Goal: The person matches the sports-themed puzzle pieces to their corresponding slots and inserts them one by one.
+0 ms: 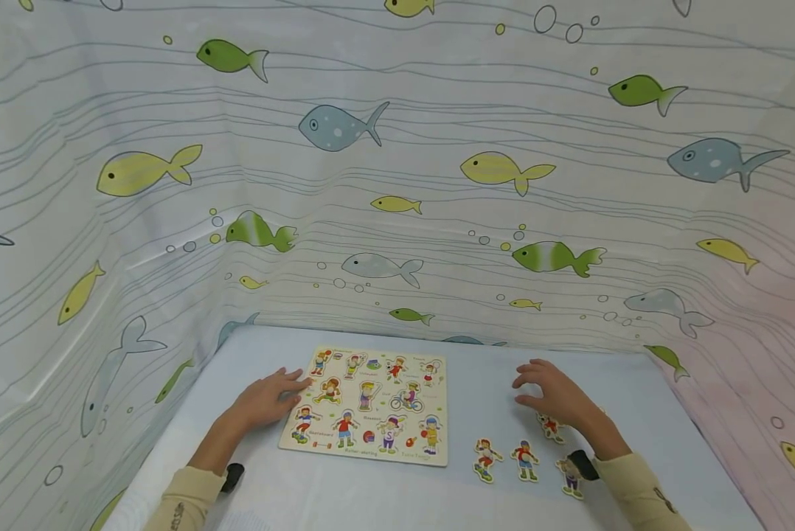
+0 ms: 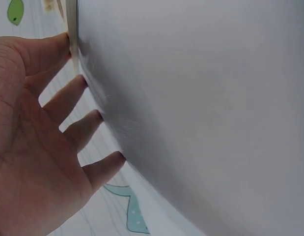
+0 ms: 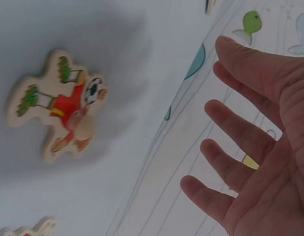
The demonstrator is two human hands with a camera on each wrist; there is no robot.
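1. Wooden puzzle board (image 1: pixel 369 404) with cartoon sports figures lies flat on the pale blue table (image 1: pixel 477 501), near its middle.
2. Left hand (image 1: pixel 268 397) rests palm down on the table at the board's left edge, fingers straight and spread, the fingertips (image 2: pixel 95 117) touching the table surface and the foremost one against the board's rim; it holds nothing.
3. Right hand (image 1: pixel 552 394) hovers to the right of the board, well apart from it, fingers loosely spread and slightly bent, gripping nothing.
4. Just under and beside that hand lies a loose footballer piece (image 3: pixel 56 105) in a red shirt with a ball, flat on the table, not touched.
5. Three more loose figure pieces lie nearer the person: one (image 1: pixel 485 459) closest to the board's lower right corner, one (image 1: pixel 525 460) beside it, and one (image 1: pixel 570 476) by the right wrist.
6. Fish-patterned curtain (image 1: pixel 397 184) encloses the table on three sides.
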